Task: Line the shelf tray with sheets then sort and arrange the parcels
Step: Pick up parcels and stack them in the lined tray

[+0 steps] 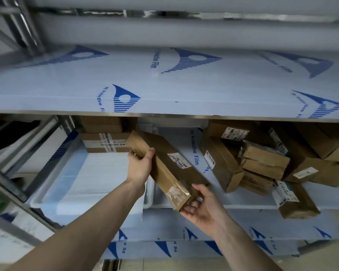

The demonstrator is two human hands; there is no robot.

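Two hands, left hand (pixel 139 165) and right hand (pixel 201 207), grip parcel (pixel 165 167).

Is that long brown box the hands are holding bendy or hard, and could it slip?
Probably hard: the long brown box stays straight though the left hand and right hand hold only its ends. It may be a bit slippery, since shiny clear tape wraps the near end. It looks fairly light, held with loose fingers, but that is a guess.
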